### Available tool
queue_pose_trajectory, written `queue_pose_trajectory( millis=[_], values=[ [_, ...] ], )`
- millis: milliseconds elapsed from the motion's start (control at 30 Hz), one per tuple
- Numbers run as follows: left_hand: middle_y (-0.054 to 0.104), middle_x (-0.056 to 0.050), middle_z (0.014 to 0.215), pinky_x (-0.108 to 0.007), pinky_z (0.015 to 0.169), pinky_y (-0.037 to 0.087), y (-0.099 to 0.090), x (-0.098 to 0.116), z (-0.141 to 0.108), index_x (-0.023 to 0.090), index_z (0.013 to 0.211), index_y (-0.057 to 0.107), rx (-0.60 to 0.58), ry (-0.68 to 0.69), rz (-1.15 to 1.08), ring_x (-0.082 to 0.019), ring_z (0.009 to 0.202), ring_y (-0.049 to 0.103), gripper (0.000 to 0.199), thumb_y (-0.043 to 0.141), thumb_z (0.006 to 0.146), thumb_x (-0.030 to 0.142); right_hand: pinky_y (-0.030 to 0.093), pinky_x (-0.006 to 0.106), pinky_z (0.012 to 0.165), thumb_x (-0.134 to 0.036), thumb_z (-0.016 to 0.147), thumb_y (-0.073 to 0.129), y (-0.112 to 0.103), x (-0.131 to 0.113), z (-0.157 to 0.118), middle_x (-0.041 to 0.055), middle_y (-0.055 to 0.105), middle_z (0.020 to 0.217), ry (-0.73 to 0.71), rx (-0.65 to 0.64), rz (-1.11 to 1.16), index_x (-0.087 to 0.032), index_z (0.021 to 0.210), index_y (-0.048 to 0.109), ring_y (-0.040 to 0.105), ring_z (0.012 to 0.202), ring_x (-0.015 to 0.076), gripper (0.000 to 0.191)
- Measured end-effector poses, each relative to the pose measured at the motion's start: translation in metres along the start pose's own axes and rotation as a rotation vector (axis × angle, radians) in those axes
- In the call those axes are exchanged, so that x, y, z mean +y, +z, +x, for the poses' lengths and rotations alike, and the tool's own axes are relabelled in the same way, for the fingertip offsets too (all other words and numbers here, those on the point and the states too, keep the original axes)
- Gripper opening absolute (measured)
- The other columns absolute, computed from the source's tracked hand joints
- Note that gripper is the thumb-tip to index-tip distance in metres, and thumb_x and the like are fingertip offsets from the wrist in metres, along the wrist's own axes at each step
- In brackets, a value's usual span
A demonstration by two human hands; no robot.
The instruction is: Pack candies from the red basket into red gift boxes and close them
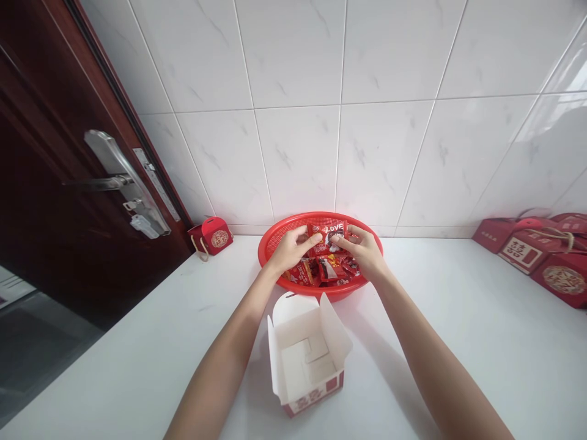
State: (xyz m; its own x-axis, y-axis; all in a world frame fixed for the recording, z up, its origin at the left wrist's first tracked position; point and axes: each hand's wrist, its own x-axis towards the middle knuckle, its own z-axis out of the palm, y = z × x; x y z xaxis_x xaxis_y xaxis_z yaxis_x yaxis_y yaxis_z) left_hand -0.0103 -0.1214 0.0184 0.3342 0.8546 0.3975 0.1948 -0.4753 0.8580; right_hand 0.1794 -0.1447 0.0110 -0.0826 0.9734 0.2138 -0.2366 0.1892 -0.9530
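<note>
Over the red plastic basket [268, 244], both my hands grip one red candy packet [326, 244] printed with "LOVE". My left hand [292, 247] pinches its left edge with thumb and fingers. At the right edge, my right hand [364, 247] does the same. Below the held packet, several more red wrapped candies [331, 269] lie in the basket. Between my forearms stands a candy box [312, 360], white inside and red outside, with its top flaps up and nothing inside it.
Against the tiled wall [298, 165] at the left stands a small closed red box [211, 236] with a rope handle. Several red gift boxes [541, 250] are grouped at the right end of the white table [458, 305]. A dark red door [55, 153] with a metal handle is at the left.
</note>
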Motion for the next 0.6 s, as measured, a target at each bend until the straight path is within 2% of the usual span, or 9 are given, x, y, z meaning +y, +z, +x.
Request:
queue_pose_trajectory(
  millis=[133, 333, 500, 600],
  values=[
    [0.059, 0.001, 0.072, -0.027, 0.064, 0.045, -0.0002, 0.0056, -0.0011, 0.02, 0.071, 0.056, 0.058, 0.002, 0.046, -0.016, 0.069, 0.054, 0.041, 0.071, 0.081, 0.057, 0.062, 0.036, 0.074, -0.041, 0.059, 0.094, -0.0001, 0.0, 0.0004, 0.0023, 0.078, 0.081, 0.009, 0.013, 0.017, -0.021, 0.091, 0.072, 0.075, 0.076, 0.0226, 0.044],
    [0.05, 0.003, 0.062, -0.026, 0.058, 0.039, -0.0013, 0.0067, -0.0032, 0.019, 0.061, 0.053, 0.056, -0.024, 0.061, -0.013, 0.06, 0.045, 0.047, 0.071, 0.08, 0.058, 0.062, 0.039, 0.067, -0.037, 0.054, 0.095, -0.0013, 0.0012, 0.0003, 0.0032, 0.08, 0.082, 0.017, 0.032, 0.069, -0.022, 0.096, 0.069, 0.076, 0.071, 0.0254, 0.051],
    [0.061, 0.001, 0.067, -0.027, 0.062, 0.043, -0.0031, 0.0062, -0.0034, 0.018, 0.067, 0.063, 0.012, -0.068, 0.033, -0.016, 0.065, 0.054, 0.043, 0.074, 0.077, 0.058, 0.061, 0.037, 0.071, -0.036, 0.056, 0.095, -0.0046, 0.005, 0.0066, 0.0015, 0.079, 0.082, -0.001, 0.057, 0.119, -0.022, 0.095, 0.07, 0.075, 0.072, 0.0228, 0.049],
    [0.065, 0.0, 0.07, -0.028, 0.065, 0.045, -0.0046, 0.0057, -0.0031, 0.019, 0.069, 0.067, -0.004, -0.069, -0.001, -0.017, 0.067, 0.058, 0.042, 0.073, 0.077, 0.06, 0.061, 0.034, 0.078, -0.038, 0.06, 0.093, -0.0053, 0.0046, 0.0079, 0.0016, 0.079, 0.088, -0.007, 0.027, 0.137, -0.022, 0.095, 0.074, 0.075, 0.08, 0.0211, 0.042]
  ],
)
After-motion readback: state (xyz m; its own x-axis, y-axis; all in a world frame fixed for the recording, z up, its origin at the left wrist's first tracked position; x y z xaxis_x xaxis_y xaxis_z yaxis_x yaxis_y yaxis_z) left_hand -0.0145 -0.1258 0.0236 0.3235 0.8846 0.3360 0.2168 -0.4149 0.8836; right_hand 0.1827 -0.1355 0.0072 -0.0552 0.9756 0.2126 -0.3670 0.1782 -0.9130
